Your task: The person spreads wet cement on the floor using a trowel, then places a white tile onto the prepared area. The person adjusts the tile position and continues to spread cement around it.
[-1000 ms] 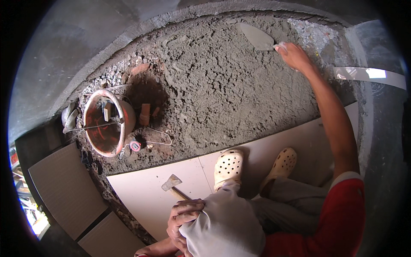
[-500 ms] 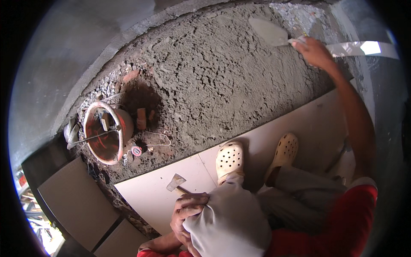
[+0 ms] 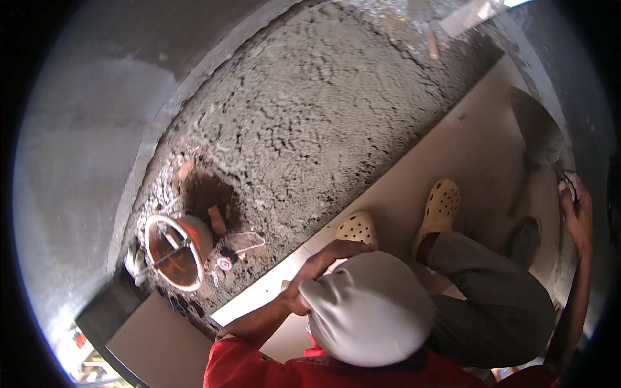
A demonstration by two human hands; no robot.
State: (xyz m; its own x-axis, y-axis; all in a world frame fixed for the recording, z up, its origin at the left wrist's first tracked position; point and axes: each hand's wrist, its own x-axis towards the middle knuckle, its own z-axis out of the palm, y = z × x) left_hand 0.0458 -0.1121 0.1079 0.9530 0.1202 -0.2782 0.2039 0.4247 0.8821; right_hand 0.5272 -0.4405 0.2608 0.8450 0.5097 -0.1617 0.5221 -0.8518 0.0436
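Observation:
My right hand [image 3: 577, 210], at the far right beside the wall, grips the handle of a trowel [image 3: 535, 128]. The trowel's broad grey blade points up and left over the light floor tiles [image 3: 475, 152]. My left hand [image 3: 323, 264] lies over the front of my bent left knee [image 3: 375, 317], fingers stretched across the grey trouser cloth and holding nothing. Ahead of my cream clogs [image 3: 441, 202] spreads a rough bed of wet grey mortar [image 3: 304, 123], reaching to the tile edge.
At left a bucket [image 3: 199, 236] lies tilted by a dark hollow, near a brick piece [image 3: 217, 220], a small pink round device [image 3: 224, 263] and white cord. Grey walls [image 3: 97, 116] curve around. A pale strip [image 3: 469, 17] lies at the top right. A dark oval object [image 3: 524, 240] lies beside my right leg.
My right hand has drawn the trowel off the far right mortar, back toward me over the tiles. My left hand has slid forward over my knee. The view has turned somewhat.

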